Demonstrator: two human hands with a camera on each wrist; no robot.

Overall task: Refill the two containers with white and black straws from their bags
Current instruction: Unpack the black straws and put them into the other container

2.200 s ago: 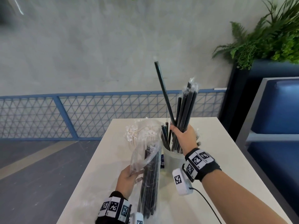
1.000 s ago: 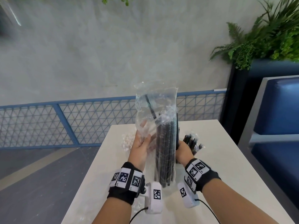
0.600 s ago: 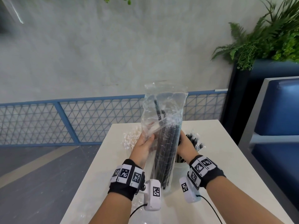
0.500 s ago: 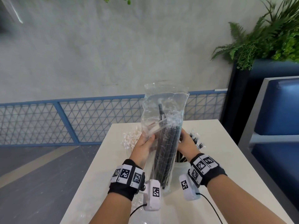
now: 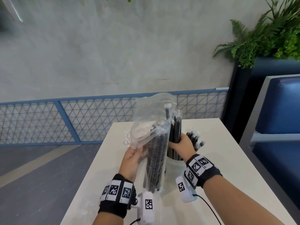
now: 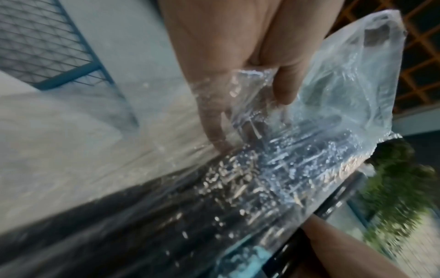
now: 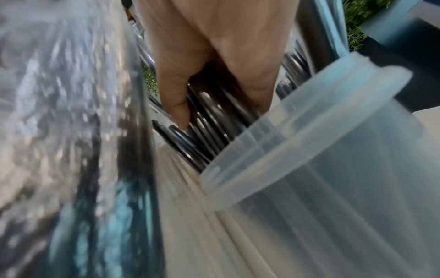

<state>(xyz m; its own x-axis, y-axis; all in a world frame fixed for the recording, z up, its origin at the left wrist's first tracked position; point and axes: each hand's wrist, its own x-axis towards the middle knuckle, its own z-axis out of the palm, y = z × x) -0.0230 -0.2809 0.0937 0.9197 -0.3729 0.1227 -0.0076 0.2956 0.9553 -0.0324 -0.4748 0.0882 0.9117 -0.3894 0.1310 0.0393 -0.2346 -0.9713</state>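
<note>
A clear bag of black straws [image 5: 155, 153] stands upright above the white table [image 5: 227, 159]. My left hand [image 5: 133, 158] grips its plastic on the left side, thumb and fingers pinching the film [image 6: 250, 90]. My right hand [image 5: 181, 145] grips a bunch of black straws [image 5: 176, 132] beside the bag's mouth; their lower ends stand in the translucent container [image 5: 175, 169]. In the right wrist view the fingers [image 7: 176, 105] curl round the black straws [image 7: 209, 135] at the container's rim [image 7: 297, 135]. More black straws [image 5: 194, 140] lean out behind the hand. White straws [image 5: 127, 139] are mostly hidden behind the bag.
A blue mesh railing [image 5: 65, 120] runs behind the table. A blue bench [image 5: 279, 127] and a dark planter with ferns [image 5: 267, 38] stand to the right. Crumpled clear plastic [image 5: 90, 207] lies on the table's near left. A drop to the grey floor lies left of the table.
My left hand raised the bag upright from lying low. My right hand set one bunch in the container, went to the bag's mouth and now holds a fresh bunch pulled out beside it.
</note>
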